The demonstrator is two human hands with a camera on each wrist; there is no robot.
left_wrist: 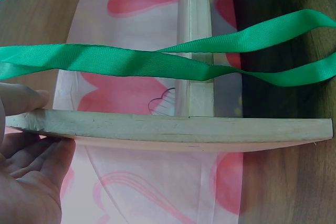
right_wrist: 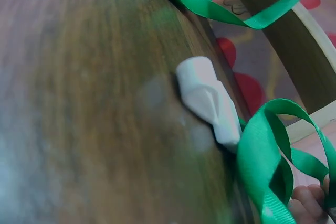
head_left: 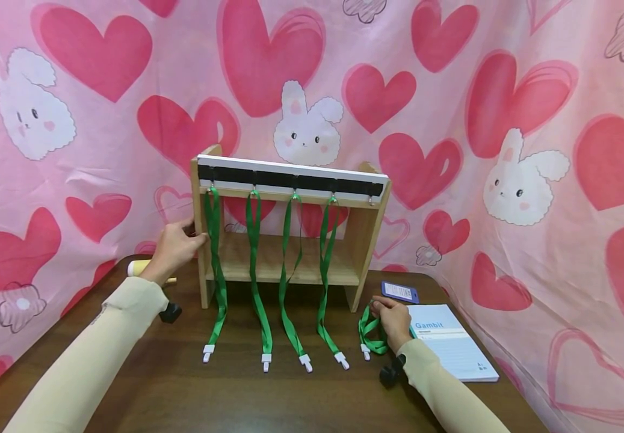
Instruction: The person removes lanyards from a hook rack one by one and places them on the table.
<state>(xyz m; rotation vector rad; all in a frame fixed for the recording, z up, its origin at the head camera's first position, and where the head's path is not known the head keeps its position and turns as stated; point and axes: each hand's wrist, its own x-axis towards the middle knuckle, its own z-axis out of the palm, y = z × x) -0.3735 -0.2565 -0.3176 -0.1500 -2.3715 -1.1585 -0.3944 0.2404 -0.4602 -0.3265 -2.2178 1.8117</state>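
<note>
A wooden rack (head_left: 363, 252) stands on the table, with a black strip of hooks (head_left: 274, 178) along its white top board. Several green lanyards (head_left: 254, 240) hang from the hooks, their white clips (head_left: 266, 362) low in front; the hook (head_left: 372, 200) at the far right is bare. My left hand (head_left: 173, 249) grips the rack's left side panel (left_wrist: 173, 128), thumb on one side and fingers on the other. Right of the rack, my right hand (head_left: 393, 322) pinches a bunched green lanyard (head_left: 366, 329). Its white clip (right_wrist: 205, 95) lies near the tabletop.
Beside my right hand lies a white notebook (head_left: 455, 346) marked Gambit. Behind it is a blue card holder (head_left: 400, 292). A yellow and white object (head_left: 138, 268), partly hidden by my left wrist, is at the table's left. A patterned pink cloth (head_left: 312, 60) hangs behind.
</note>
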